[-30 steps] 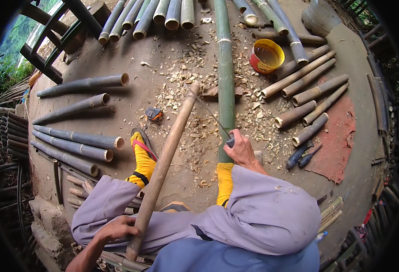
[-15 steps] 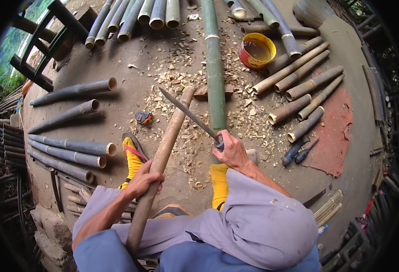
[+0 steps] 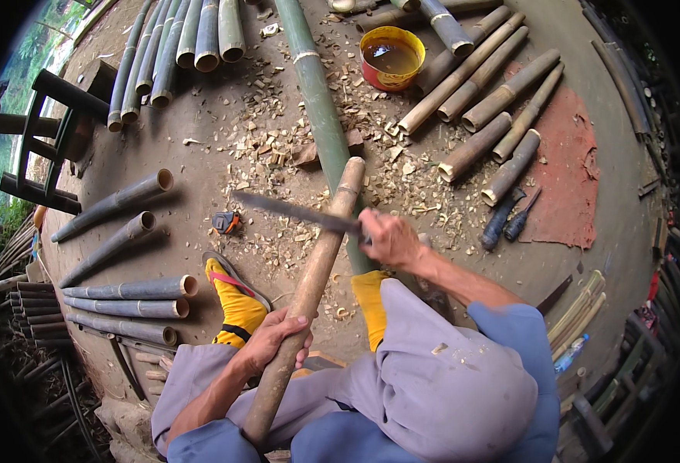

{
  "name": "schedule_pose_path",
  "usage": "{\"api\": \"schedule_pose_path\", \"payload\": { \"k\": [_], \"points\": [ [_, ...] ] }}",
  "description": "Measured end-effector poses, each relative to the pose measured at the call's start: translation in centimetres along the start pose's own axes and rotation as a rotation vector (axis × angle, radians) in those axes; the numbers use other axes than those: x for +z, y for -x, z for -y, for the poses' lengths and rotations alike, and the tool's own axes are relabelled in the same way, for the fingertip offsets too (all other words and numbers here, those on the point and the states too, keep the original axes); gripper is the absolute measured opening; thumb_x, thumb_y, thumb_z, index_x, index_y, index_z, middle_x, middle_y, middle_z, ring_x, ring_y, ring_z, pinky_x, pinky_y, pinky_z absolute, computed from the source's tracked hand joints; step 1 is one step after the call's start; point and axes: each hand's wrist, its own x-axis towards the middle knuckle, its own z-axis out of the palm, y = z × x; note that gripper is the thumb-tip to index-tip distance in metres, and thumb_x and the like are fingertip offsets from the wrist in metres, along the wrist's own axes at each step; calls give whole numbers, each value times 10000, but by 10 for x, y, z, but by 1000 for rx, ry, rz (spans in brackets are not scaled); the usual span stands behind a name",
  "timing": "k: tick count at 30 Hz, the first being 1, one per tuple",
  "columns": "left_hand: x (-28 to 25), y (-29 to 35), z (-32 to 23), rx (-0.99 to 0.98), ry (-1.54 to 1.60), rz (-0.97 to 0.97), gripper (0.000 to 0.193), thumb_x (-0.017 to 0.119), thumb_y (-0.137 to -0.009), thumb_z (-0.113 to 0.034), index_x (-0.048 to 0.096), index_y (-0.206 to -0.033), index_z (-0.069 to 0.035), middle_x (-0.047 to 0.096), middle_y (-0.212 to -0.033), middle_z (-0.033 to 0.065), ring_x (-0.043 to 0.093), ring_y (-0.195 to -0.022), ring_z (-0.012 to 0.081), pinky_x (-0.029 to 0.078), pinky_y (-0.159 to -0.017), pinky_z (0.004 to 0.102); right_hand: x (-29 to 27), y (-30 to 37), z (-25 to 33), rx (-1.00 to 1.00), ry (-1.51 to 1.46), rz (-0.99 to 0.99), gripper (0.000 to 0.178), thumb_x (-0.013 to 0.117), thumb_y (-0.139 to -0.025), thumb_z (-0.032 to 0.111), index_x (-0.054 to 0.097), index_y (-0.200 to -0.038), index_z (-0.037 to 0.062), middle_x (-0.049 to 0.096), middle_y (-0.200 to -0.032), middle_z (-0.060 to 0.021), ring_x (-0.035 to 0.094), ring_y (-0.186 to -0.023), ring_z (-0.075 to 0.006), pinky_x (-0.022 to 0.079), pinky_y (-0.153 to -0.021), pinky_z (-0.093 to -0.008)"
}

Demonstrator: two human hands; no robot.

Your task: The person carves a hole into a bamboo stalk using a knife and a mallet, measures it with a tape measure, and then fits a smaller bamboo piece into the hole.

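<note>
A brown bamboo pole (image 3: 309, 285) slants up from my lap, its upper end leaning out over the floor. My left hand (image 3: 278, 339) is wrapped round its lower half. In my right hand (image 3: 390, 241) is the handle of a long dark knife (image 3: 278, 207). Its blade lies across the pole a little below the upper end, pointing left; I cannot tell whether it touches the bark. Behind the pole, a thick green bamboo (image 3: 321, 108) runs away from me, close to my yellow-socked right foot. My fingers hide most of the knife's handle.
Wood chips (image 3: 270, 143) litter the floor ahead. A tape measure (image 3: 225, 223) lies left of the knife tip. A yellow-and-red bucket (image 3: 392, 58) holds brownish liquid. Cut bamboo lengths (image 3: 128, 289) lie left and right. Two dark tools (image 3: 500, 220) rest by a red mat (image 3: 568, 177).
The knife has swung to a flatter angle across the pole, near its upper end. My left hand still grips the pole. The whole view has turned and shifted.
</note>
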Motion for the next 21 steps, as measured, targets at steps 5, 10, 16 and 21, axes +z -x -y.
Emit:
{"api": "schedule_pose_path", "payload": {
  "k": [5, 10, 16, 21],
  "points": [
    [1, -2, 3, 15, -3, -20, 439, 546, -908, -269, 418, -1233, -3, 549, -746, 124, 568, -491, 190, 502, -443, 322, 0, -19, -29, 215, -119, 129, 269, 661, -757, 119, 424, -842, 26, 574, -608, -146, 593, -483, -251, 497, -384, -377],
    [1, -6, 2, 1, 23, 34, 500, 557, -881, -318, 415, -1239, 0, 524, -718, 107, 531, -461, 171, 475, -428, 303, 12, -18, -55, 359, -125, 64, 229, 628, -757, 119, 433, -819, 16, 554, -570, -127, 579, -448, -275, 518, -420, -408],
    [-10, -8, 13, 3, 159, 103, 536, 551, -871, -350, 402, -1269, -23, 499, -701, 88, 480, -440, 149, 442, -405, 291, 23, -9, -31, -15, -22, -22, 175, 595, -772, 102, 441, -802, 23, 558, -574, -103, 538, -428, -192, 465, -337, -318],
    [-14, -11, 17, -37, 330, 178, 560, 556, -869, -362, 379, -1296, -45, 472, -685, 74, 447, -432, 138, 416, -389, 284, 13, -14, -28, 176, -141, -111, 208, 625, -753, 114, 458, -835, 20, 564, -563, -117, 600, -471, -244, 512, -387, -341]
  ]
}}
